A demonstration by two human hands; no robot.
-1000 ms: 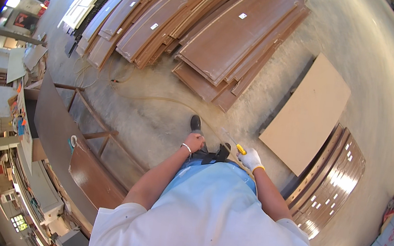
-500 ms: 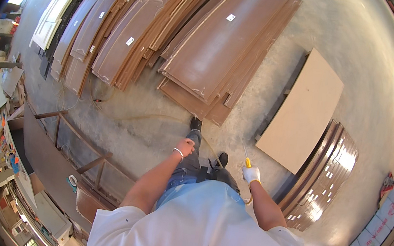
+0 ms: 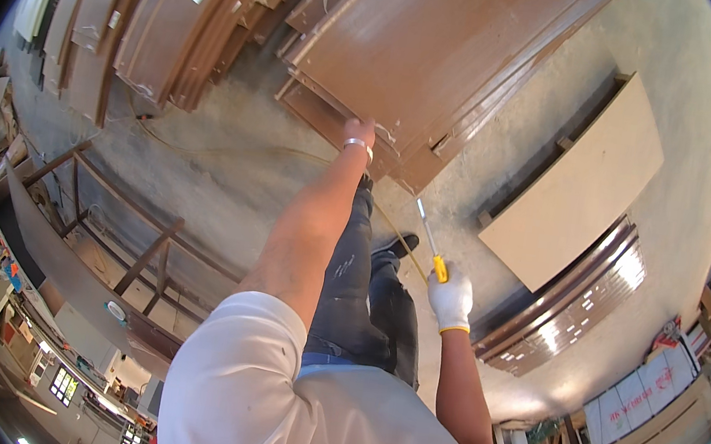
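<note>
My bare left hand (image 3: 360,131), with a white band at the wrist, reaches to the near edge of a brown panel (image 3: 449,38) on top of a stack. Its fingers look curled over that edge, partly hidden. In my right hand (image 3: 452,298), which wears a white glove, is a yellow air blow gun (image 3: 440,270). The gun's long thin metal nozzle points forward, toward the stack's near corner. A thin yellowish hose (image 3: 391,223) passes my legs toward the gloved hand.
More brown panel stacks (image 3: 176,22) stand at the far left. To the right lies a beige board (image 3: 582,188) on supports, beside a pile of dark glossy panels (image 3: 575,311). A brown metal frame (image 3: 147,259) stands at the left. My shoe (image 3: 397,245) is close to the stack.
My left hand has moved forward from beside my leg to the panel's edge. I have leaned nearer the stack, with the blow gun still in my right hand.
</note>
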